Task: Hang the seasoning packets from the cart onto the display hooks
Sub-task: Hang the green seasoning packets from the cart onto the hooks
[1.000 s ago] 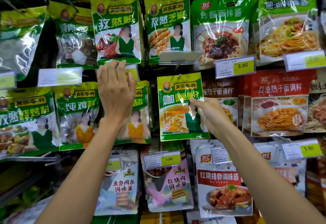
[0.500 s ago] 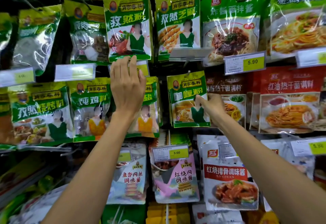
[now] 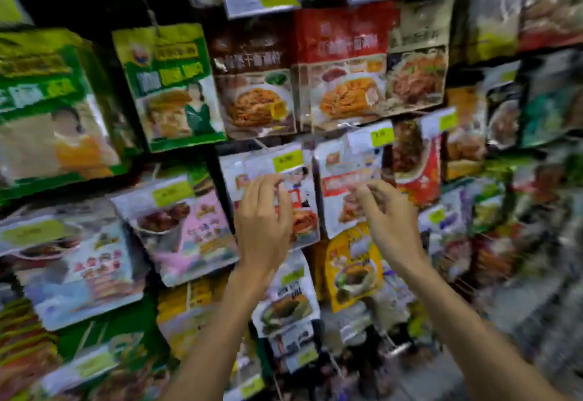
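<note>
The view is blurred by motion. A green and yellow seasoning packet hangs from a display hook at upper left, with no hand on it. My left hand is raised in front of a white packet, fingers loosely bent and holding nothing. My right hand is beside it in front of another white and red packet, fingers loosely curled, nothing visible in it. The cart is out of view.
The wall is covered with hanging packets: red noodle-sauce packets above, a pink one at left, a yellow one below. Price tags stick out on the hook ends. Grey floor shows at lower right.
Both hands have left the green packets and dropped lower. My right hand let go of the curry packet, which stays on its hook. The view swung down and to the right.
</note>
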`<move>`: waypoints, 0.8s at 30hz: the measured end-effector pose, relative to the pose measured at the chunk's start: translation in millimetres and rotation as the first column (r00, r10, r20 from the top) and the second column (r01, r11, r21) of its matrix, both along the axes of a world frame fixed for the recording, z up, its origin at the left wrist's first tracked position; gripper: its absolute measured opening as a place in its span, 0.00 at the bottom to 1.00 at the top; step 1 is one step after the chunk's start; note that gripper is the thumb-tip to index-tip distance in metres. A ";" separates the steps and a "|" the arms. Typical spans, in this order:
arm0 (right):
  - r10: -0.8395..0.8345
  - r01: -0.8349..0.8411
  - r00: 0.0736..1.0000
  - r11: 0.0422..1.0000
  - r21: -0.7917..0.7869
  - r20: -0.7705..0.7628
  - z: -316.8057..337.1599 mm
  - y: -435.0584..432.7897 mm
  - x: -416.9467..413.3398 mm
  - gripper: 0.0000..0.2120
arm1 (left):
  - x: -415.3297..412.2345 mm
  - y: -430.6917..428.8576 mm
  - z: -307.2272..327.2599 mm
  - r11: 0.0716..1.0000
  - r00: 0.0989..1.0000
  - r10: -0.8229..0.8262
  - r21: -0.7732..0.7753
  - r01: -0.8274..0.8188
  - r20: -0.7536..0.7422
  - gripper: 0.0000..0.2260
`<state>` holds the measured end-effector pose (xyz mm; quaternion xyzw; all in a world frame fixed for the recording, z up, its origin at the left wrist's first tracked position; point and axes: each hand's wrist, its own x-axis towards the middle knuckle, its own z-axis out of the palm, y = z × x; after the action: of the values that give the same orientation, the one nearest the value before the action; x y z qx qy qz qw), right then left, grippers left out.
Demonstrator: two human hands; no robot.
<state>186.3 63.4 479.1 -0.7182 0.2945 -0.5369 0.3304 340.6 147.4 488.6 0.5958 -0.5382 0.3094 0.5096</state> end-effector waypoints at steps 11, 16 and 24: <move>-0.498 0.640 0.768 0.583 0.501 -0.403 -243.1 36.5 -243.0 0.12 | -200.6 -77.6 -242.0 0.496 0.708 -0.200 0.553 0.670 -0.678 0.09; -0.567 0.765 0.611 0.242 0.597 -0.553 -336.0 68.3 -300.3 0.14 | -266.0 -87.6 -327.3 0.105 0.705 -0.218 0.702 0.705 -0.675 0.09; -0.479 0.783 0.519 -0.067 0.619 -0.708 -468.0 83.5 -309.6 0.16 | -298.3 -95.2 -468.5 -0.190 0.811 -0.177 0.828 0.527 -0.557 0.09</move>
<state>-123.3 146.9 11.1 -0.2305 0.8802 -0.2530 0.3289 42.3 52.2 20.1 0.6242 -0.6640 -0.4094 0.0434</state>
